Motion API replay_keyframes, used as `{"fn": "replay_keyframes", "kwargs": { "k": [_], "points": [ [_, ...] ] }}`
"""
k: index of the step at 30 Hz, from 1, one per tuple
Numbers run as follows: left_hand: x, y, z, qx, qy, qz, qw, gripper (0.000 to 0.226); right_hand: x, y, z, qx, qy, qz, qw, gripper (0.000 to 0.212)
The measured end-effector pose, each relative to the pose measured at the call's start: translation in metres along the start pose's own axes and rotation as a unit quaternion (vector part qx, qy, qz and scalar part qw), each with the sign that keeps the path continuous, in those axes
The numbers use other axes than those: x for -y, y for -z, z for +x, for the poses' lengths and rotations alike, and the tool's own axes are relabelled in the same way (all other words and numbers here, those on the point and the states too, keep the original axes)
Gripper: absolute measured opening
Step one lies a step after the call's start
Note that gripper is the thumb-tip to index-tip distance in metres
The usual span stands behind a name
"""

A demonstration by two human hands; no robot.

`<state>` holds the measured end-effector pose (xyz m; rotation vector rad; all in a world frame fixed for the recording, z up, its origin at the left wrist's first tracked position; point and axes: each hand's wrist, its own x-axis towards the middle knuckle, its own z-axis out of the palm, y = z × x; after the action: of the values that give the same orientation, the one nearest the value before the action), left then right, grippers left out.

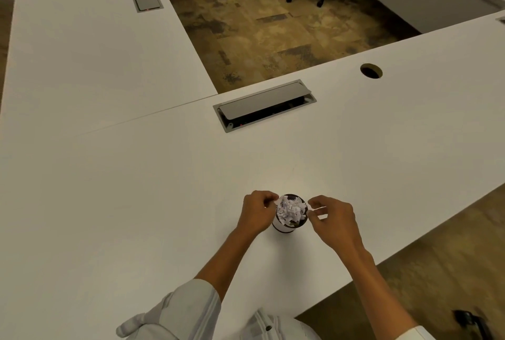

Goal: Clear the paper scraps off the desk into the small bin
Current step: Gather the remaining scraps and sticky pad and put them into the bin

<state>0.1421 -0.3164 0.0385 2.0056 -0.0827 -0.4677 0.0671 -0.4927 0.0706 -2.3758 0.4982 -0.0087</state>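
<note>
Head view: on the white worktop [136, 203] we see the small bin [284, 226] upright, mouth up, heaped with paper scraps [291, 210]. Left hand [257, 210] and right hand [332, 216] flank its rim, fingers curled; each grip's contents we cannot tell.

My desk [136, 203] is smooth, matt white laminate. The small bin [284, 227] looks like glossy white plastic, heaped with crumpled paper scraps [290, 210]. The cable hatch [263, 104] is matt grey metal. My rolled sleeves [188, 309] are soft pale cloth.
</note>
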Motion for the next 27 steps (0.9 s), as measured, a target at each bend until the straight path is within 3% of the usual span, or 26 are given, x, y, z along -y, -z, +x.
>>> {"fn": "replay_keyframes", "kwargs": {
  "k": [5,7,15,20,24,27],
  "points": [
    [-0.010,-0.008,-0.003,0.148,-0.127,0.152,0.969,0.039,-0.001,0.005,0.001,-0.008,-0.010,-0.002,1.000,0.018],
    [-0.007,-0.005,-0.002,0.163,-0.145,0.225,0.950,0.045,-0.002,0.007,0.002,-0.014,-0.010,-0.001,1.000,0.018],
    [0.010,0.027,0.001,0.125,-0.161,0.228,0.952,0.046,0.004,0.002,0.016,-0.005,0.043,-0.023,0.999,0.020],
    [0.027,0.046,-0.004,0.087,-0.120,0.182,0.972,0.042,0.025,-0.016,0.039,0.094,0.081,-0.107,0.986,0.019],
    [0.041,0.060,-0.012,0.071,-0.104,0.159,0.979,0.039,0.027,-0.045,0.041,0.170,0.053,-0.246,0.953,0.017],
    [0.052,0.073,-0.019,0.053,-0.091,0.155,0.982,0.038,0.022,-0.057,0.039,0.199,0.035,-0.282,0.938,0.019]
  ]
}}
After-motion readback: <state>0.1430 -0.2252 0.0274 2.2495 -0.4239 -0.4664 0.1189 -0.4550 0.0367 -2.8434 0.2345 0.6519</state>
